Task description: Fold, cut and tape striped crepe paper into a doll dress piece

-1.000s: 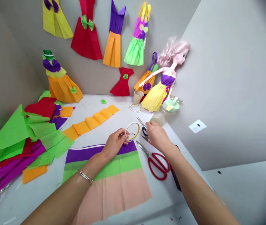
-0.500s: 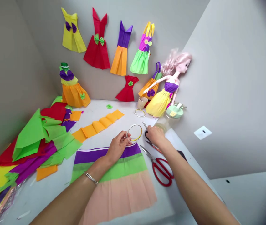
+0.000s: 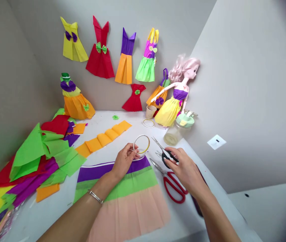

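My left hand (image 3: 124,161) holds a narrow roll of tape (image 3: 141,144) with a yellow-edged core, its fingers hooked through the ring. A metal bangle (image 3: 96,196) circles that wrist. My right hand (image 3: 185,168) grips a small pair of black-handled scissors (image 3: 165,152), their steel blades pointing up and left. Below that hand lie large red-handled scissors (image 3: 171,185) on the table. Under my left hand spreads a striped crepe paper panel (image 3: 117,191) in purple, green and peach.
A pleated orange paper strip (image 3: 103,139) lies beyond the panel, beside a heap of coloured crepe paper (image 3: 29,161). At the back stand a paper cup (image 3: 150,111), another tape roll (image 3: 148,123), a glass jar (image 3: 177,132) and a dressed doll (image 3: 175,97). Paper dresses (image 3: 100,60) hang on the wall.
My right hand has lifted the small black-handled scissors off the table and moved right. The view has tilted and shifted slightly. My left hand still holds the tape roll.
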The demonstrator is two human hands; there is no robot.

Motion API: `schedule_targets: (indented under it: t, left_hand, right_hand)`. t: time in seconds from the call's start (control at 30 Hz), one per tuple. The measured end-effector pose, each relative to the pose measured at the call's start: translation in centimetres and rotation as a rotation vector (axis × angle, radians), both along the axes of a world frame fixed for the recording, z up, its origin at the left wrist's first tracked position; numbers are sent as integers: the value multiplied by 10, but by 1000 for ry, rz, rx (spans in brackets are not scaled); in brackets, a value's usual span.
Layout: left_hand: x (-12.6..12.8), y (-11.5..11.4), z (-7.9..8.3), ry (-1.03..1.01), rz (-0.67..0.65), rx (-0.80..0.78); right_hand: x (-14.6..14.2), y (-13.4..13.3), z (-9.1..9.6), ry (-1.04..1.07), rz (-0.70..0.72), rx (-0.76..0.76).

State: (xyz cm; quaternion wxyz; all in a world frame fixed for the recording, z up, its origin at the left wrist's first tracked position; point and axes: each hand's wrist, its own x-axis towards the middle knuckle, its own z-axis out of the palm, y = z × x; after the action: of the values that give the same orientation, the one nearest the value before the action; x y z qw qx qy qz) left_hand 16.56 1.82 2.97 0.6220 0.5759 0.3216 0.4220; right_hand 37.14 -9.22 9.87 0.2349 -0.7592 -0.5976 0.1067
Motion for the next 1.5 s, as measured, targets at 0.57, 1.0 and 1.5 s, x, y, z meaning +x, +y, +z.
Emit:
schedule_targets:
  t: [0.57,1.0,1.5]
  left_hand:
    - [-3,-3,9,59,52,30]
    - [-1,-7,12,103,57,50]
    - [-2,-9,17,165,78,79]
  right_hand:
    - [-40,-27,-26,1805,27,-161]
    - [-60,-47,-17,2106,-270,-139]
    - [-63,-18,-35,2175,-289,-82]
